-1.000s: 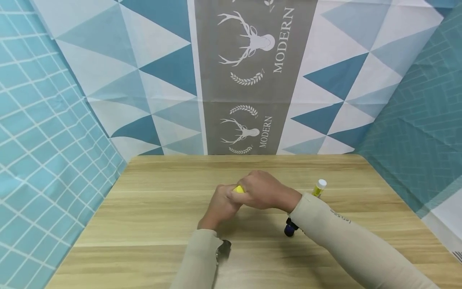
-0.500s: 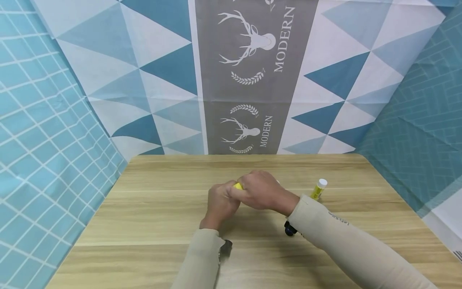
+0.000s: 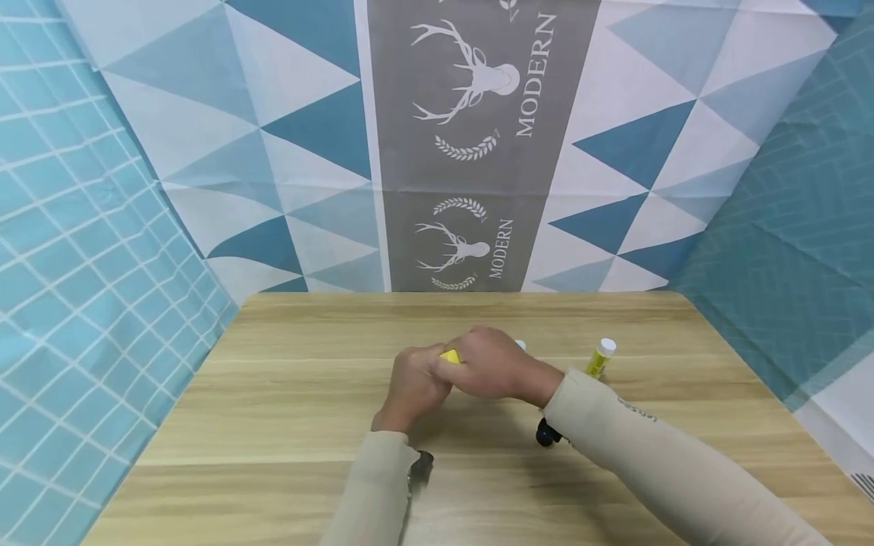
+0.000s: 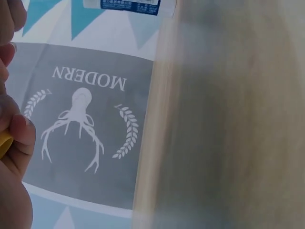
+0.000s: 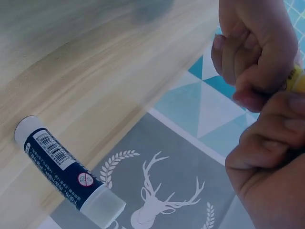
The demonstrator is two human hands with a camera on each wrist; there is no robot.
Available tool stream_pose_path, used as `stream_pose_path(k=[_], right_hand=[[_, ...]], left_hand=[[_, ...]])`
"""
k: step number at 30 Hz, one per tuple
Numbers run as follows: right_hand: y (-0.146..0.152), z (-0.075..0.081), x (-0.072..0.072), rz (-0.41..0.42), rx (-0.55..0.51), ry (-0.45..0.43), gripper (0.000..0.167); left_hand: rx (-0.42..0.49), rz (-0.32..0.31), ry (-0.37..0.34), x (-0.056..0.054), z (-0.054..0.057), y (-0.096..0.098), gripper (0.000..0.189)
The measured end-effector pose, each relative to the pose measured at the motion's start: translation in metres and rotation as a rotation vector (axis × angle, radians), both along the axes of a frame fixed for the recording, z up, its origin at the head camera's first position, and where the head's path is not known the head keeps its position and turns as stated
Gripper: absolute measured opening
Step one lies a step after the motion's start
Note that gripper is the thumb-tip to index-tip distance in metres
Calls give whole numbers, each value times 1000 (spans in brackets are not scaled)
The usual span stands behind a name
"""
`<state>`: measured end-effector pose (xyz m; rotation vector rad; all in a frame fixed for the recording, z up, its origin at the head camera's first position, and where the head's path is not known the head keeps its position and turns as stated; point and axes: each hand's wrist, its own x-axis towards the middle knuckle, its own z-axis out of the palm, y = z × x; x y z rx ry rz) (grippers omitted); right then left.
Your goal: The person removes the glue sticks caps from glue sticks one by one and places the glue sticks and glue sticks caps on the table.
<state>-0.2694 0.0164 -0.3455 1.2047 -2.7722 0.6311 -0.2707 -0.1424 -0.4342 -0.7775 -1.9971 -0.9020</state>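
In the head view, my left hand point(image 3: 415, 383) and right hand point(image 3: 493, 365) meet over the middle of the table, knuckle to knuckle. Both have their fingers curled round a yellow glue stick point(image 3: 450, 356), of which only a small part shows between them. The right wrist view catches its printed yellow side point(image 5: 296, 78) at the right edge, and the left wrist view one round end point(image 4: 5, 142). Most of it is hidden by the fingers. Beyond the right wrist, a second yellow glue stick point(image 3: 601, 358) with a white cap stands on the table.
A navy-blue glue stick point(image 5: 66, 167) with white ends is on the wooden table point(image 3: 273, 425); in the head view only its white tip point(image 3: 521, 344) peeks out behind the right hand. A patterned cloth point(image 3: 464, 167) hangs behind the table's far edge.
Both hands keep their hold on the yellow glue stick and stay almost in place. The right hand has shifted slightly, and a white tip now shows behind it.
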Motion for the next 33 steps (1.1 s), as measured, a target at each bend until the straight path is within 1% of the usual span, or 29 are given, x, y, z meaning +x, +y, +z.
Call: stream_pose_path(k=[2,4,5,8,9,10,11,14,19,23,28,33], right_hand=[[0,3,2,-9,-8,0,42],[4,11,4,-47,-33,-7,45],[8,16,5,-70,-54,0,47],[20,33,8,-145,-121,-16,50],[23,37,8,-159,-131,-24,50],[26,40,8,-161,-131,-33,50],[28,42,8,-155,-122,-46,50],[28,40,8,-129,-88,-81,50],[25,31,6,-126,-95,-76,50],[20,23,6,-113,-59,-91,51],[16,14,6,-86,-33,-125,50],[15,13,6,-82,-46,-111,49]], left_hand=[[-4,6,4,0,0,-4,22],[2,63,29,-1,-1,-11,21],[26,80,25,-2,-1,-14,19],[130,109,-20,-3,0,-24,13],[166,104,-43,-3,1,-27,14],[203,85,-71,-3,2,-29,16],[220,65,-97,-2,2,-30,17],[231,50,-142,-1,2,-29,17],[274,30,-194,1,0,-23,17],[320,11,-241,4,0,-20,17],[303,19,-264,4,2,-17,17],[293,35,-260,3,3,-17,14]])
